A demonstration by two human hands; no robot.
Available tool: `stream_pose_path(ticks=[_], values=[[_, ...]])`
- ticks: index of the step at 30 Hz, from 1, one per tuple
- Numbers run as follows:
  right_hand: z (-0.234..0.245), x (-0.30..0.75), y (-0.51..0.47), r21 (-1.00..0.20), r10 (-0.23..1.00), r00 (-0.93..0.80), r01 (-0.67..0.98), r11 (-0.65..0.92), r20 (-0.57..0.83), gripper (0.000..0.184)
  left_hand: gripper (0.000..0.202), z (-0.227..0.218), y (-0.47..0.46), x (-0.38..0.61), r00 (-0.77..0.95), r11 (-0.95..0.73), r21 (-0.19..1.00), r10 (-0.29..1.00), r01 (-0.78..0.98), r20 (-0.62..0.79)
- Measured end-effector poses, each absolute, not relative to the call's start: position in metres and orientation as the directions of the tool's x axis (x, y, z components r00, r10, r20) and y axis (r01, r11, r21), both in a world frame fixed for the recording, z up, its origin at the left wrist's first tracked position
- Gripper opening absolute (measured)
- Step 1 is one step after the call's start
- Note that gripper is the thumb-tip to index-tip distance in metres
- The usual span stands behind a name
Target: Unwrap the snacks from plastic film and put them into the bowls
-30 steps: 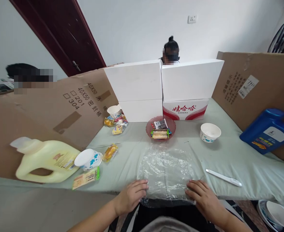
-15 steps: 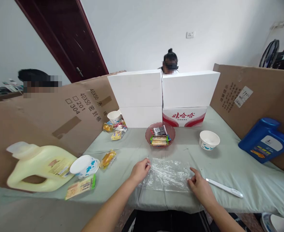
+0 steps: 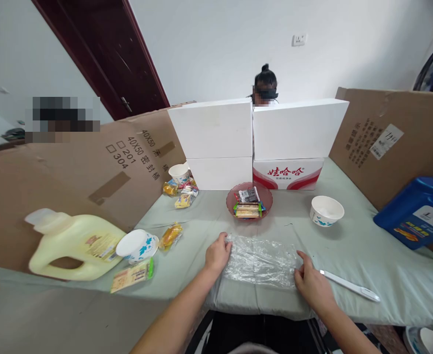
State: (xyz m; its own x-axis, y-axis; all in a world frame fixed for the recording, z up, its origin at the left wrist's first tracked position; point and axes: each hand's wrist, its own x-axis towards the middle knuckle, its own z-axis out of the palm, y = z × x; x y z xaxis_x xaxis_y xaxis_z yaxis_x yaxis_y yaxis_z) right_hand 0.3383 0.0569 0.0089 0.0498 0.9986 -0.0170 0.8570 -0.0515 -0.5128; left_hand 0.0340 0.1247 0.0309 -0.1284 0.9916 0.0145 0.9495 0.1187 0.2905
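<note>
A clear, crinkled plastic bag [image 3: 262,260] lies spread flat on the cloth-covered table in front of me. My left hand [image 3: 218,253] rests at its left edge, fingers loosely bent and touching the film near the upper corner. At the opposite edge is my right hand [image 3: 312,282], with thumb and forefinger apart against the plastic. Just right of that hand lies a white, slim-handled tool [image 3: 351,286], possibly a cutter. Beyond the bag, a pink glass bowl [image 3: 231,209] holds several wrapped snacks [image 3: 248,210].
A white paper bowl [image 3: 327,211] and blue jug [image 3: 415,214] stand right. Left are a yellow detergent jug [image 3: 79,243], tilted paper bowl [image 3: 137,246], wrapped crackers [image 3: 132,275] and wrapped bread [image 3: 171,236]. White boxes [image 3: 216,130] and cardboard [image 3: 69,177] wall the table; people sit beyond.
The view has shifted slightly, so things appear displaced. My left fingers look less pinched together at the bag's edge; the bag lies much as before.
</note>
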Motion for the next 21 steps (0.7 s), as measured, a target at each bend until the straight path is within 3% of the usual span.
stream_pose_path(ticks=[6, 10, 15, 21], values=[[0.008, 0.330, 0.074, -0.499, 0.933, -0.049, 0.834, 0.234, 0.356, 0.053, 0.030, 0.023, 0.116, 0.039, -0.094, 0.079, 0.274, 0.995, 0.959, 0.044], [0.010, 0.317, 0.093, -0.487, 0.964, -0.017, 0.861, 0.149, 0.265, 0.027, 0.035, 0.018, 0.111, 0.037, -0.085, 0.057, 0.267, 0.992, 0.962, 0.096], [0.003, 0.308, 0.103, -0.383, 0.980, 0.083, 0.924, -0.007, 0.183, 0.030, 0.037, 0.011, 0.110, 0.032, -0.093, 0.056, 0.244, 0.986, 0.968, 0.142], [0.002, 0.302, 0.102, -0.241, 0.983, 0.088, 0.969, -0.047, 0.161, 0.036, 0.036, 0.015, 0.111, 0.030, -0.146, 0.100, 0.239, 0.972, 0.966, 0.182]])
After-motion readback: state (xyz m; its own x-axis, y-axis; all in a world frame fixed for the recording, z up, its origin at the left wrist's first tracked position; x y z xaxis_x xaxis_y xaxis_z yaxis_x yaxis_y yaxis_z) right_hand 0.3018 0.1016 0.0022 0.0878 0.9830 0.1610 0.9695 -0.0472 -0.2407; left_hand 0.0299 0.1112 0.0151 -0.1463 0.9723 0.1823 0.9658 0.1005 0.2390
